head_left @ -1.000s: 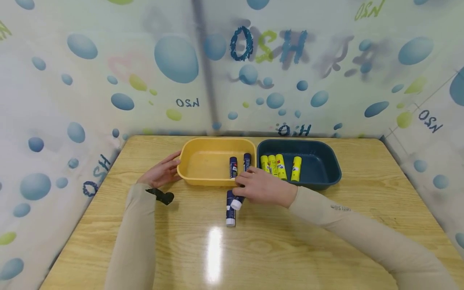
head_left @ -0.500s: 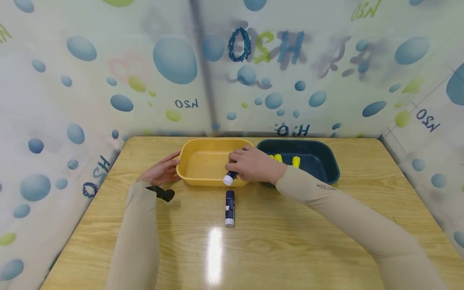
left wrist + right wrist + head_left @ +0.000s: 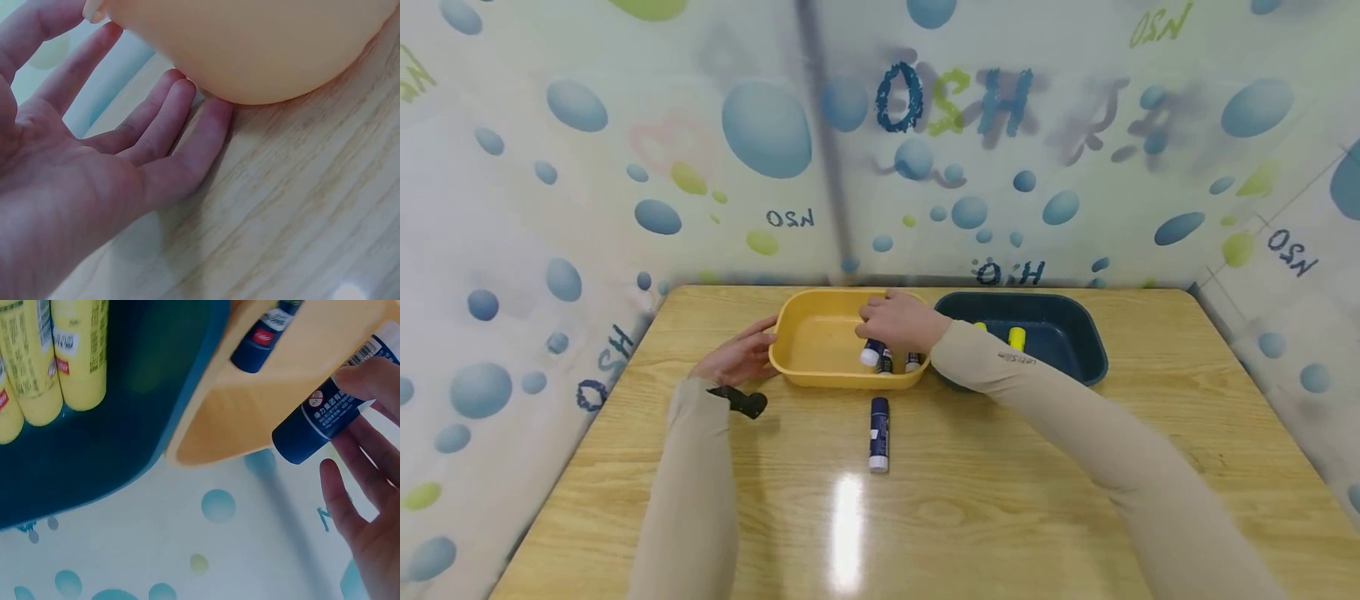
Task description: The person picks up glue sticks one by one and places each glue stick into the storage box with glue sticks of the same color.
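Observation:
Over the yellow tray point(image 3: 823, 381), my right hand point(image 3: 901, 323) holds a dark blue glue stick point(image 3: 322, 409) with a white end, pinched between thumb and fingers. Two more blue glue sticks point(image 3: 913, 362) lie inside that tray, partly hidden by the hand in the head view. My left hand point(image 3: 737, 357) touches the tray's left side with loosely extended fingers point(image 3: 169, 112) and grips nothing. Another blue glue stick point(image 3: 879, 435) lies on the table in front of the tray, its white end toward me.
A dark blue tray point(image 3: 1063, 337) stands against the yellow tray's right side. Several yellow glue sticks point(image 3: 81, 356) lie in it, mostly covered by my right forearm in the head view. A patterned wall point(image 3: 970, 167) rises behind the wooden table point(image 3: 1000, 500).
My right hand has carried one blue glue stick from the tray's front edge, beside the one on the table, up and left over the yellow tray. The left hand keeps its place.

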`<state>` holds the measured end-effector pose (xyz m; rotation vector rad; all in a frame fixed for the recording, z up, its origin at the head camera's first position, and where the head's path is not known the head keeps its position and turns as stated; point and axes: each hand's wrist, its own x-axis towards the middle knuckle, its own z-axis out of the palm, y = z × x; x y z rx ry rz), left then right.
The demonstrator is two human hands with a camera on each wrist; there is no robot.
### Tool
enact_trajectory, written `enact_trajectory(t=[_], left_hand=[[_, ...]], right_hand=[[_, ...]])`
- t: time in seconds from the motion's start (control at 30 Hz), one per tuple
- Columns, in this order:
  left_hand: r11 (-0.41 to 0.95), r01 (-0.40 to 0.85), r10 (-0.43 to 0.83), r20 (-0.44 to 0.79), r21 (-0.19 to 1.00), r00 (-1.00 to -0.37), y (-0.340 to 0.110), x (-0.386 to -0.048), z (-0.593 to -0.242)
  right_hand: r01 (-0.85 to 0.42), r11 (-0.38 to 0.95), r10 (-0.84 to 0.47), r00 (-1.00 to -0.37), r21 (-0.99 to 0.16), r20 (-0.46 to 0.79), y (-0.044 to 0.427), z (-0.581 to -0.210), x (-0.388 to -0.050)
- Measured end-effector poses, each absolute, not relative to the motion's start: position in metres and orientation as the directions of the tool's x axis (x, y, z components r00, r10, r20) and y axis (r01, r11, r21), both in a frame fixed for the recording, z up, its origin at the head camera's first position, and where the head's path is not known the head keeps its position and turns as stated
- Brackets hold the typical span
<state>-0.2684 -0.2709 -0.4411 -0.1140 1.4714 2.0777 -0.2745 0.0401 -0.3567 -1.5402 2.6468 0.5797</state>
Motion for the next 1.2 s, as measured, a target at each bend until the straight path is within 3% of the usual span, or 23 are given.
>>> enact_trajectory(t=[0.37, 0.83, 1.2], left_hand=[[-0.248, -0.536, 0.418, -0.409, 0.807, -0.811, -0.269, -0.269, -0.441], [-0.251, -0.549, 0.425, -0.419, 0.797, -0.802, -0.268, -0.267, -0.439], [-0.237, -0.529, 0.417, -0.406, 0.815, -0.813, -0.268, -0.267, -0.440]], right_hand=[[-0.828, 0.448, -0.774, -0.548, 0.338, -0.317, 0.027, -0.377, -0.291], [-0.838, 0.359, -0.775, -0.513, 0.410, -0.370, 0.005, -0.378, -0.286], [-0.815, 0.342, -0.767, -0.529, 0.468, -0.362, -0.012, -0.385, -0.283]])
